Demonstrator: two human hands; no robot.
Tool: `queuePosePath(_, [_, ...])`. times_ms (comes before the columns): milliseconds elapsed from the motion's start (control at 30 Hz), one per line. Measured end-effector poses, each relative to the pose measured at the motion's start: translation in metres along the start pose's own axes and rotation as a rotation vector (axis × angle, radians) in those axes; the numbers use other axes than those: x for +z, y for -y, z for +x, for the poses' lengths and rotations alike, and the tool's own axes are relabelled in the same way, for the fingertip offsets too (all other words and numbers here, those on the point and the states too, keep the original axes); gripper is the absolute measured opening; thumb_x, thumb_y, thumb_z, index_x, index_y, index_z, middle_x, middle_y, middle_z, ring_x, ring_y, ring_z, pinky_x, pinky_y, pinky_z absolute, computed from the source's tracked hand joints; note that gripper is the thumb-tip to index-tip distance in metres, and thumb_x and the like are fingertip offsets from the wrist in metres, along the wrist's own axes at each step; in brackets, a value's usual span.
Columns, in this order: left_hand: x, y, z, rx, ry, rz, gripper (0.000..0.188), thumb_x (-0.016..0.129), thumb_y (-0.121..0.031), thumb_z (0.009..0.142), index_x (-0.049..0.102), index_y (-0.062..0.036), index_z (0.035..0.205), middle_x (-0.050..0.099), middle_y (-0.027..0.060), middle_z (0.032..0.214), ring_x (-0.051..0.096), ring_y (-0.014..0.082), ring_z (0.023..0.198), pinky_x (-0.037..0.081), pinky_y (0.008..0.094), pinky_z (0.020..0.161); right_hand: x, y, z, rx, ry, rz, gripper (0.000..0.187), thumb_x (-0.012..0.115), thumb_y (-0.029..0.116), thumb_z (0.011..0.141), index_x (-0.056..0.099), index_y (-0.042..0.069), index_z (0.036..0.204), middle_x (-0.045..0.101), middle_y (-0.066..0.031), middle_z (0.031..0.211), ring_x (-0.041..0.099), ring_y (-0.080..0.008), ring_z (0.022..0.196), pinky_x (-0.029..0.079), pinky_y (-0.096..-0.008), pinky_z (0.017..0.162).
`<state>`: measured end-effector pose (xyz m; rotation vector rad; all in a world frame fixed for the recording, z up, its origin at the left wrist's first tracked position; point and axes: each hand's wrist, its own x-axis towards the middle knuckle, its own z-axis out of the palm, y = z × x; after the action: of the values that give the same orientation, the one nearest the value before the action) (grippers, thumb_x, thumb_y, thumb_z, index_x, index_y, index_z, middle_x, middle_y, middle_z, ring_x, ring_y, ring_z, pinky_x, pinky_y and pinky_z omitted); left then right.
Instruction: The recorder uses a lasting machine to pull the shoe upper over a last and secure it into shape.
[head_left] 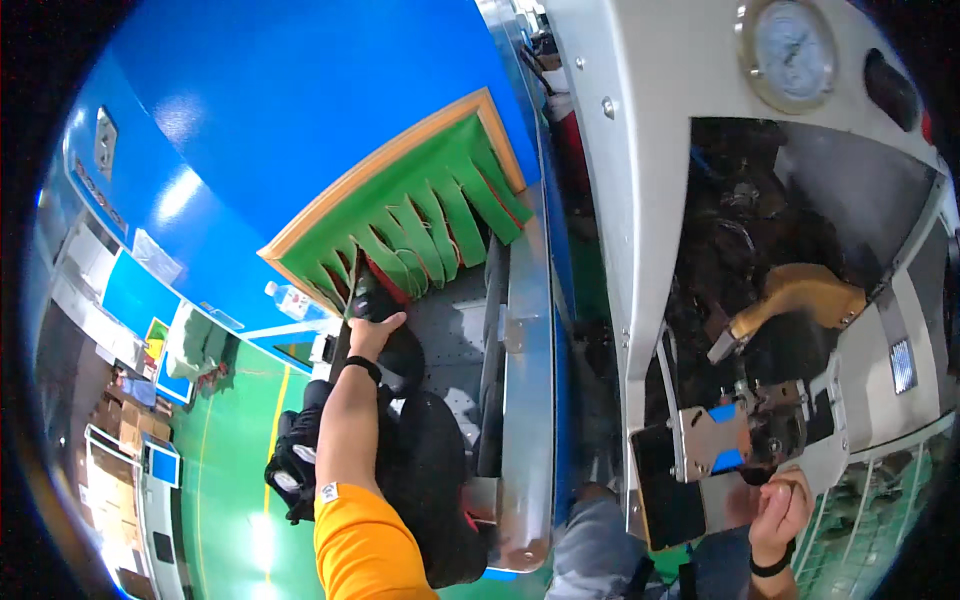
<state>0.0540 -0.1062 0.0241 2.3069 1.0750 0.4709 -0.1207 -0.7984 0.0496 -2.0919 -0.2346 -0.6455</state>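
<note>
My left arm, in an orange sleeve, reaches forward to a wood-framed opening hung with green flaps [405, 235]. My left hand [370, 337] is closed on a black rounded object [372, 298], possibly a shoe, at the edge of the flaps; the thumb sticks out to the right. Another black rounded shape [402, 362] lies beside the wrist. On the right, my right hand [782, 508] has its fingers curled together just below a metal clamp mechanism [775, 425] on the machine. Whatever those fingers hold, if anything, is hidden.
A blue housing [330, 110] rises behind the flaps. A grey machine [655, 60] with a round gauge [790, 52] and a gold-coloured curved arm [800, 300] stands right. A metal rail [528, 420] runs between. Black items [292, 465] sit left; a plastic bottle [288, 298] stands near the flaps.
</note>
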Motion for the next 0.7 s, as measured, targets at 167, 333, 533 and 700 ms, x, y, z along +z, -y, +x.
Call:
queuePosePath(167, [-0.034,0.024,0.016,-0.095,-0.025,-0.048,0.087,0.09,-0.028,0.063,0.048,0.0105,0.129,0.065,0.0282,0.122,0.066,0.0395,0.114,0.052,0.0418,0.099,0.009,0.008,0.008,-0.077,-0.011,0.016,0.03,0.049,0.012,0.1,0.056,-0.003,0.075,0.056,-0.0167,0.073,0.057,-0.0312,0.064,0.044,-0.0396,0.058])
queuePosePath(333, [-0.067,-0.039,-0.037,0.079,-0.201,0.191,0.076,0.087,-0.022,0.062,0.054,0.0008,0.127,0.068,0.0255,0.116,0.064,0.0441,0.113,0.051,0.0475,0.099,0.008,0.008,0.01,-0.055,-0.018,0.042,0.029,0.053,0.012,0.101,0.058,-0.003,0.076,0.058,-0.0142,0.072,0.057,-0.0283,0.06,0.043,-0.0378,0.055])
queuePosePath(533, [-0.18,-0.091,-0.121,0.532,-0.302,-0.041,0.071,0.083,-0.011,0.071,0.052,0.0014,0.134,0.068,0.0213,0.119,0.064,0.0377,0.114,0.049,0.0436,0.1,0.018,0.002,0.015,-0.092,-0.072,0.094,0.027,0.055,0.01,0.101,0.059,-0.004,0.078,0.06,-0.0126,0.075,0.058,-0.0262,0.061,0.044,-0.0364,0.055])
queuePosePath(700, [-0.238,-0.107,-0.21,0.601,-0.107,-0.847,0.076,0.082,-0.004,0.075,0.046,0.0017,0.141,0.064,0.0142,0.126,0.063,0.0256,0.115,0.048,0.0375,0.102,0.018,0.006,0.016,-0.077,-0.055,0.197,0.025,0.055,0.009,0.102,0.059,-0.005,0.082,0.058,-0.0085,0.076,0.056,-0.016,0.064,0.044,-0.0293,0.059])
